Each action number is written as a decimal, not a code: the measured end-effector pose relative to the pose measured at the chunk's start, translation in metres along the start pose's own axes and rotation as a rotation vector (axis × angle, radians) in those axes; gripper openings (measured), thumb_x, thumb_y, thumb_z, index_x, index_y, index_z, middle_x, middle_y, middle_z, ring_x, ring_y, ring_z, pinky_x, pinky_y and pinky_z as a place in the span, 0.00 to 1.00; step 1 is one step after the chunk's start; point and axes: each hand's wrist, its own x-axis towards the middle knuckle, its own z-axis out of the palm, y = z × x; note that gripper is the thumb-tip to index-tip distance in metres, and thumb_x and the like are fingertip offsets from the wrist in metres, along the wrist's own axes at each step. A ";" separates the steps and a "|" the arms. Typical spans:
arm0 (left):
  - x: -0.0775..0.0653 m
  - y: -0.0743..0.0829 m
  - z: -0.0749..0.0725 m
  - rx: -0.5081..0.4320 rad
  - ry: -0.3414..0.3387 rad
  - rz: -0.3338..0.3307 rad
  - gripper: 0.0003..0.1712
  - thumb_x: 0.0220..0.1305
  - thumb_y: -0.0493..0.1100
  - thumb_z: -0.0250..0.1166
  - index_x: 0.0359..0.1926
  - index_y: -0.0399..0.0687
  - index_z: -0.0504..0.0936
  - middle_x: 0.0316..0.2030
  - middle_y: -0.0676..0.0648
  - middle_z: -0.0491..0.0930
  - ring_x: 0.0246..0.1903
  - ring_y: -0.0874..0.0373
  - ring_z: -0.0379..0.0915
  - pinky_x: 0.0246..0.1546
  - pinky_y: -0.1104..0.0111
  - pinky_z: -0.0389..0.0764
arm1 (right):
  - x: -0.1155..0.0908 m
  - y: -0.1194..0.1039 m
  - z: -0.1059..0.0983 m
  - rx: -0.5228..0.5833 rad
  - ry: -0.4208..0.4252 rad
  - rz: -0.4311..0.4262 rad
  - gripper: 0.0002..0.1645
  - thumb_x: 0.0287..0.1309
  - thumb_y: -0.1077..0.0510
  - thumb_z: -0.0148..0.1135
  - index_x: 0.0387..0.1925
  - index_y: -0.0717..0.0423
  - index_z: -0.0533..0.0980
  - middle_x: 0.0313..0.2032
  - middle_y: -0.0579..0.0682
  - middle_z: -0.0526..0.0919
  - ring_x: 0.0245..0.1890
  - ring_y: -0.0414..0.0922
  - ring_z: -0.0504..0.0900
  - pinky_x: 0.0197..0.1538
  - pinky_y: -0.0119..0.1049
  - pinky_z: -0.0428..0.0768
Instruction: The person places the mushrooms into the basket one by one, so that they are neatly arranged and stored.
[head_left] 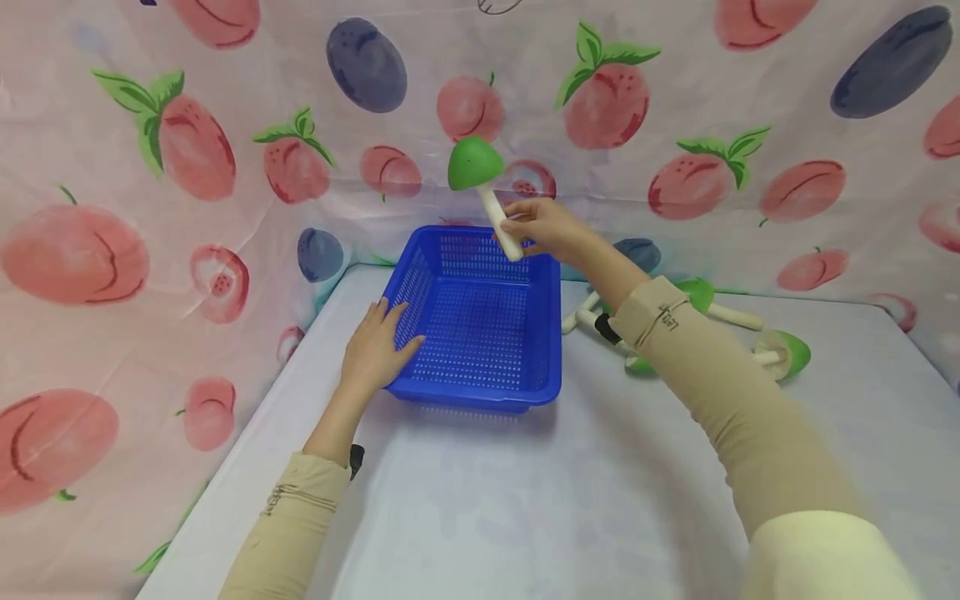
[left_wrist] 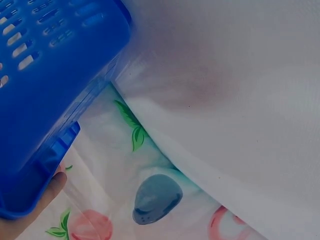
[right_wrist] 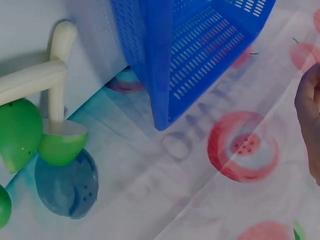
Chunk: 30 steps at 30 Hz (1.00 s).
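A toy mushroom with a green cap (head_left: pixel 476 163) and a white stem is in the air over the back of a blue plastic basket (head_left: pixel 551 350). My right hand (head_left: pixel 547 227) pinches its stem between thumb and fingers, the cap pointing up and left. At the basket's left rim, my left hand (head_left: pixel 375 350) grips the edge, with the thumb on the inner side. One finger (left_wrist: pixel 56 187) shows along the outside of the rim in the left wrist view. The basket's perforated floor is bare. In the right wrist view only part of the right hand (right_wrist: pixel 309 120) appears.
Several more green-capped mushrooms lie to the right, partly hidden by my right sleeve (head_left: pixel 720 400); one mushroom (head_left: pixel 795 354) is farthest right. Fruit-printed cloth (head_left: pixel 615 183) rises behind and at the left of the white table (head_left: pixel 465 500).
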 end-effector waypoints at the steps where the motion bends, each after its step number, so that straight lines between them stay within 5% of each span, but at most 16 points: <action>1: 0.000 0.000 0.000 0.002 0.000 0.001 0.37 0.57 0.58 0.53 0.63 0.43 0.59 0.64 0.34 0.52 0.65 0.40 0.44 0.60 0.47 0.55 | 0.000 -0.002 0.002 -0.017 0.001 -0.002 0.23 0.62 0.59 0.46 0.57 0.61 0.62 0.48 0.56 0.73 0.47 0.48 0.74 0.54 0.45 0.71; 5: 0.000 -0.001 -0.001 0.005 -0.005 0.000 0.37 0.56 0.58 0.55 0.63 0.45 0.59 0.64 0.34 0.51 0.65 0.40 0.43 0.60 0.46 0.55 | 0.010 -0.002 0.008 -0.079 0.023 -0.024 0.22 0.61 0.61 0.46 0.56 0.65 0.64 0.42 0.52 0.71 0.41 0.45 0.72 0.53 0.48 0.72; 12: -0.001 -0.002 -0.001 0.006 0.000 0.002 0.36 0.55 0.56 0.56 0.63 0.47 0.60 0.64 0.34 0.52 0.65 0.40 0.45 0.59 0.46 0.57 | 0.057 0.025 0.019 -0.138 0.121 -0.087 0.18 0.58 0.61 0.51 0.50 0.65 0.70 0.40 0.55 0.75 0.42 0.46 0.74 0.49 0.45 0.76; 17: 0.000 0.000 -0.001 -0.037 0.015 0.014 0.36 0.55 0.57 0.57 0.62 0.49 0.62 0.64 0.34 0.54 0.65 0.41 0.46 0.57 0.45 0.58 | 0.136 0.078 0.006 -0.100 0.158 -0.276 0.09 0.47 0.57 0.64 0.33 0.55 0.79 0.28 0.48 0.81 0.29 0.41 0.78 0.30 0.32 0.78; 20: 0.001 -0.001 -0.002 -0.043 0.013 0.014 0.36 0.54 0.58 0.57 0.61 0.49 0.63 0.64 0.34 0.54 0.65 0.42 0.47 0.57 0.45 0.59 | 0.168 0.094 0.008 -0.134 0.195 -0.227 0.10 0.48 0.61 0.63 0.35 0.57 0.78 0.30 0.51 0.82 0.32 0.43 0.79 0.33 0.35 0.78; 24: 0.002 0.000 -0.003 -0.043 0.009 0.016 0.36 0.54 0.59 0.57 0.62 0.49 0.63 0.64 0.34 0.53 0.65 0.42 0.46 0.57 0.45 0.60 | 0.186 0.107 0.012 -0.215 0.267 -0.176 0.12 0.51 0.61 0.60 0.40 0.59 0.77 0.33 0.52 0.82 0.35 0.44 0.79 0.37 0.36 0.78; 30: 0.001 -0.001 -0.002 -0.020 -0.003 0.009 0.38 0.55 0.59 0.56 0.62 0.47 0.61 0.64 0.32 0.53 0.65 0.41 0.46 0.58 0.46 0.59 | 0.228 0.150 0.013 -0.372 0.344 -0.254 0.14 0.48 0.50 0.63 0.38 0.48 0.77 0.32 0.43 0.83 0.35 0.41 0.78 0.41 0.34 0.74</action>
